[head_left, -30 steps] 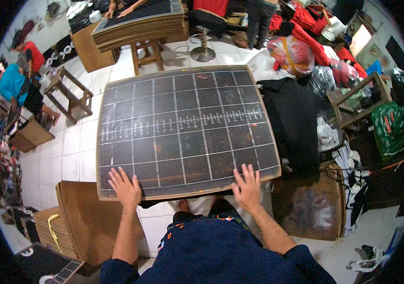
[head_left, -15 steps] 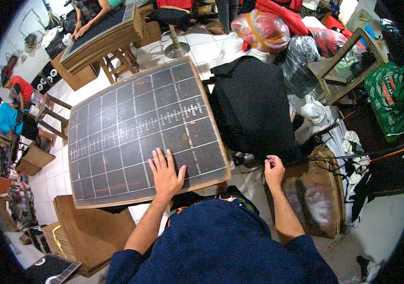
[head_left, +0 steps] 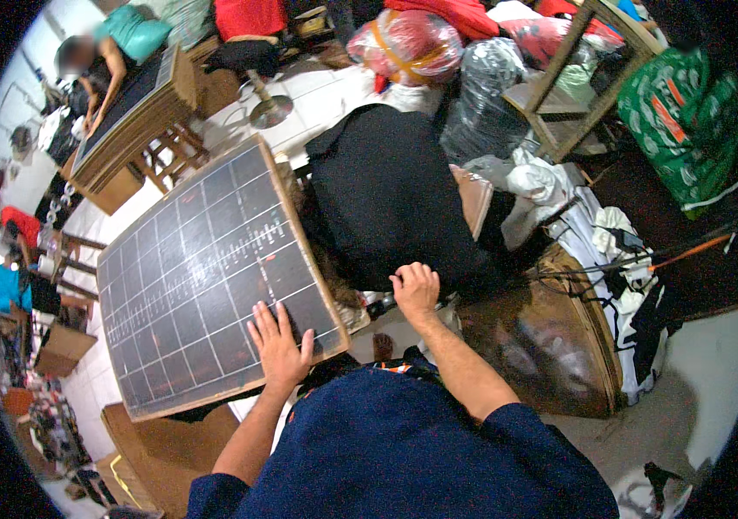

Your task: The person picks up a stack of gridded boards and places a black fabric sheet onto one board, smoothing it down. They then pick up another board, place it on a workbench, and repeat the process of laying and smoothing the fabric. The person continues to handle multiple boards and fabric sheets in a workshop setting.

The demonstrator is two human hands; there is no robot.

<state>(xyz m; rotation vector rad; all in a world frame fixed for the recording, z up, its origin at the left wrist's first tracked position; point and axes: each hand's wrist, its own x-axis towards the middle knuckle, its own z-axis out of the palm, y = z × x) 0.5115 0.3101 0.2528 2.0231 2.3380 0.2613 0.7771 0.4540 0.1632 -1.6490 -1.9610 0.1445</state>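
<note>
My left hand lies flat with fingers spread on the near right corner of a dark board. White grid lines and a row of small white marks cover this board, which has a light brown edge. My right hand is at the near edge of a heap of black cloth, right of the board. Its fingers are curled in and seem to pinch the cloth's edge; their tips are partly hidden. Nothing lies on the gridded surface except my left hand.
A brown panel leans at the right beside white and black cloths. Plastic-wrapped bundles, a wooden frame and a green bag stand behind. Cardboard is at lower left. Another person works at a far board stack.
My view has turned right, so board and black cloth sit further left. My right hand has moved in to the edge of the black cloth. The left hand stays flat on the board.
</note>
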